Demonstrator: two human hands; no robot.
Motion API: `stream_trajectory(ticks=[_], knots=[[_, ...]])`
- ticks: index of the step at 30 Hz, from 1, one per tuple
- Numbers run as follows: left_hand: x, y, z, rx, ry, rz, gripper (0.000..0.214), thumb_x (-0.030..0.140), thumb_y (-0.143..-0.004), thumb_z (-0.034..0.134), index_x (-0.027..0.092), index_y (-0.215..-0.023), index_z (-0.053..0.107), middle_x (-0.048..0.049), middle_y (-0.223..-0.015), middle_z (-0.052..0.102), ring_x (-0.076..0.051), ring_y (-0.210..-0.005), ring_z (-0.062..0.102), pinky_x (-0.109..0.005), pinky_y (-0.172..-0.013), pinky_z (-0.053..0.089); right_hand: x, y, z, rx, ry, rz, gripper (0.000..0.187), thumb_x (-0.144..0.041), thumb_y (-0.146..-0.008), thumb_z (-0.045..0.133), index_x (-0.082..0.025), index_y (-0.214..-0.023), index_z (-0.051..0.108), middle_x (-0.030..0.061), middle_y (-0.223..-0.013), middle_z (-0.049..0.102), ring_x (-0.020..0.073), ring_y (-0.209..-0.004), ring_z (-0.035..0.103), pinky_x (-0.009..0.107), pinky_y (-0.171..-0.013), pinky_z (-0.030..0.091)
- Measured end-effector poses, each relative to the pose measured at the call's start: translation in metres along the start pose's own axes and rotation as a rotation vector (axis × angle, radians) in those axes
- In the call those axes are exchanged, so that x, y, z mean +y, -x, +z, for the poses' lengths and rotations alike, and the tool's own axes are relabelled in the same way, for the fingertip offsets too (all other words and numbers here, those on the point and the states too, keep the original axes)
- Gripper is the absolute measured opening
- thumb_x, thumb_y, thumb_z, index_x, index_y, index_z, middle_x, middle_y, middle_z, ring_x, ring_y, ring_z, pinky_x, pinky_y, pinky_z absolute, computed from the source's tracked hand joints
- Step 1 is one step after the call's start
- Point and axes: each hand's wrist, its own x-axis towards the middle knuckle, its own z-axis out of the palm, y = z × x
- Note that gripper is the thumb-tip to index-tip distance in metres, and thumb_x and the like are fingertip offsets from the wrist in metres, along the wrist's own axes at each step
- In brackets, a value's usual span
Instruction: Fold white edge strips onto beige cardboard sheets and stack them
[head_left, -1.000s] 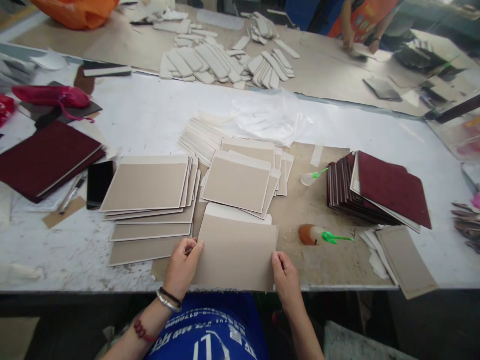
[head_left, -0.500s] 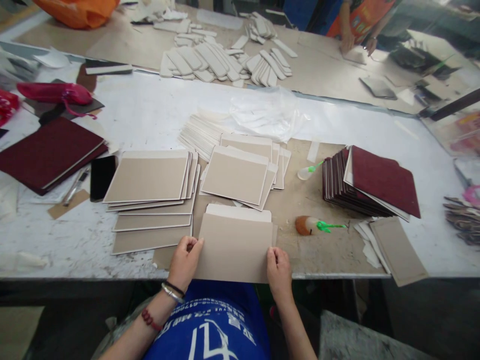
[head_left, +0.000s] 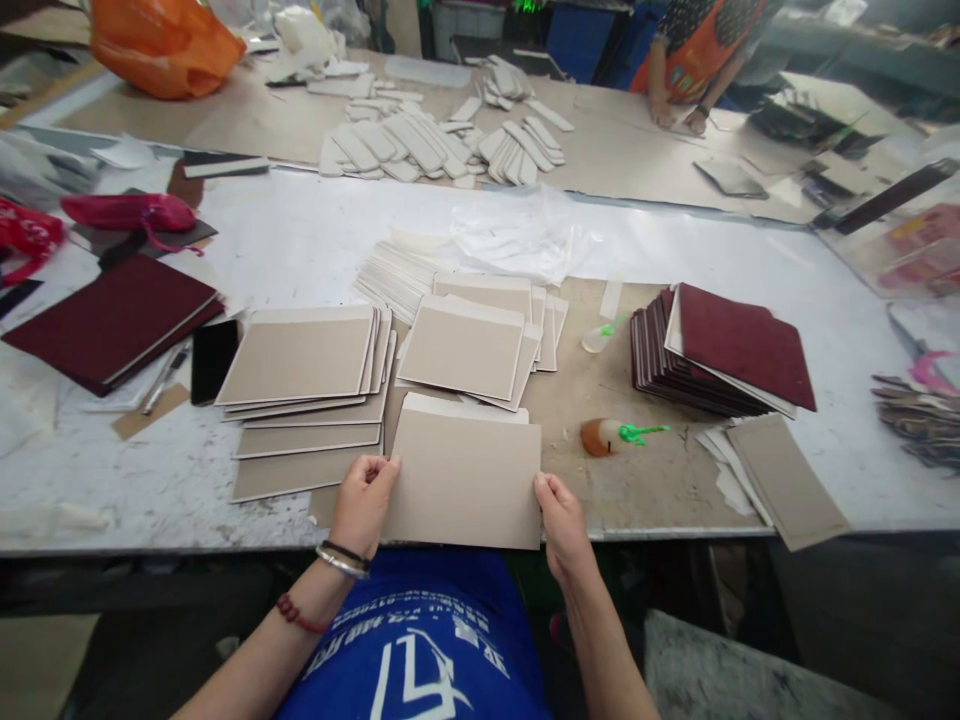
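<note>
In the head view a plain beige sheet (head_left: 465, 490) lies at the table's front edge, over a panel whose white strip (head_left: 465, 408) shows along the top. My left hand (head_left: 366, 500) pinches the sheet's left edge between thumb and curled fingers. At the opposite edge my right hand (head_left: 564, 520) grips the sheet near its right side. Just left of it is a stack of beige white-edged panels (head_left: 300, 355). Behind the sheet lie more such panels (head_left: 461, 345), fanned out. A brown-based glue bottle (head_left: 600, 437) with a green tip lies to the right.
Maroon covers (head_left: 742, 345) are piled at the right, beside loose beige pieces (head_left: 787, 480). A second small bottle (head_left: 598, 338) lies farther back. At the left are a black phone (head_left: 214, 362) and a maroon folder (head_left: 112, 320). A co-worker's hands (head_left: 679, 118) rest at the far table.
The sheet's right end has shifted slightly up and right over the panel beneath, covering more of its white strip. My right hand has moved with it. The camera view has also shifted a little.
</note>
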Motion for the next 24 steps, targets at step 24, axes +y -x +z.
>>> stream_trajectory(ticks=[24], knots=[[-0.015, -0.007, 0.002, -0.11, -0.007, -0.12, 0.047, 0.058, -0.045, 0.066, 0.017, -0.058, 0.047, 0.0029, -0.051, 0.05, -0.014, -0.053, 0.048, -0.025, -0.05, 0.037, 0.001, -0.008, -0.013, 0.0, 0.265, -0.021, 0.032, -0.046, -0.068, 0.048, -0.017, -0.056, 0.05, -0.0027, -0.053, 0.046, 0.0122, -0.056, 0.04, 0.023, -0.051, 0.029]])
